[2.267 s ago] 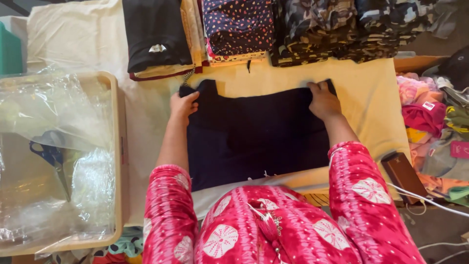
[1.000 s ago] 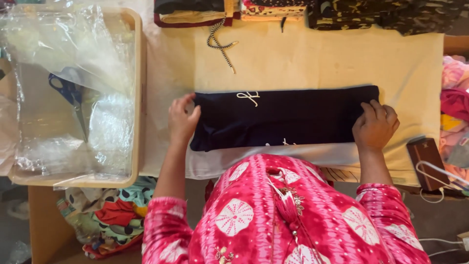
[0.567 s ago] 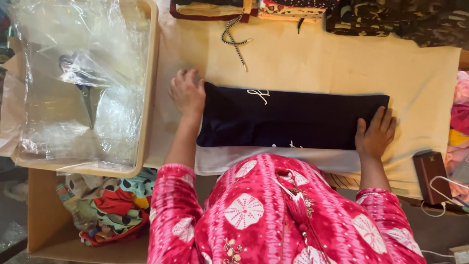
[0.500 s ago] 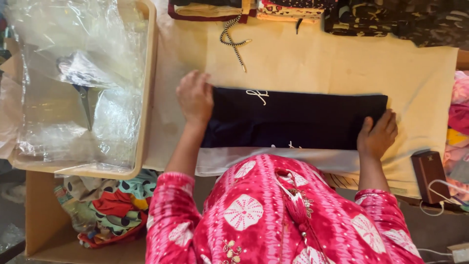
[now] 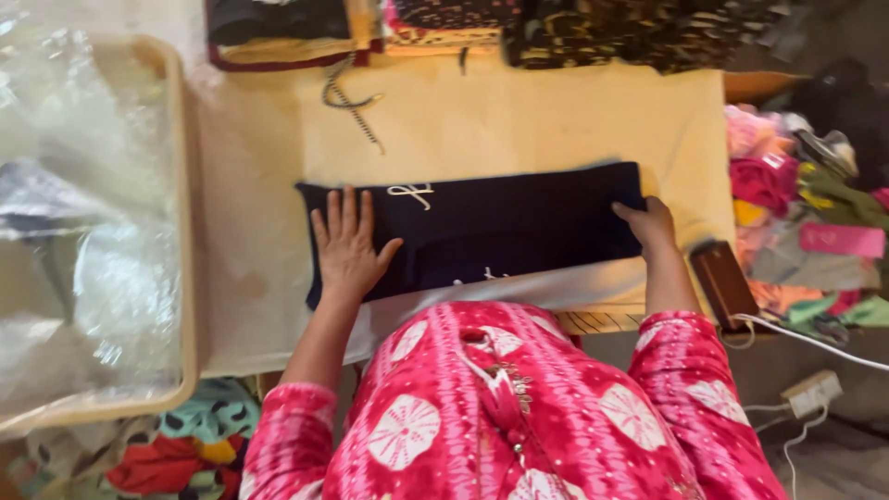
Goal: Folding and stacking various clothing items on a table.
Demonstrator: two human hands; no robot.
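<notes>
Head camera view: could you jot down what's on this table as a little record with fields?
Left hand: flat, fingers spread, on the left part of the dark folded garment
Right hand: at the garment's right end
Surface: cream cloth
Left side: tray holding clear plastic bags
Far edge: stacks of folded clothes
Right side: brown case, loose colourful clothes

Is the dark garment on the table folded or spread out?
Folded: the dark garment forms a narrow band, held flat by the left hand.
</notes>
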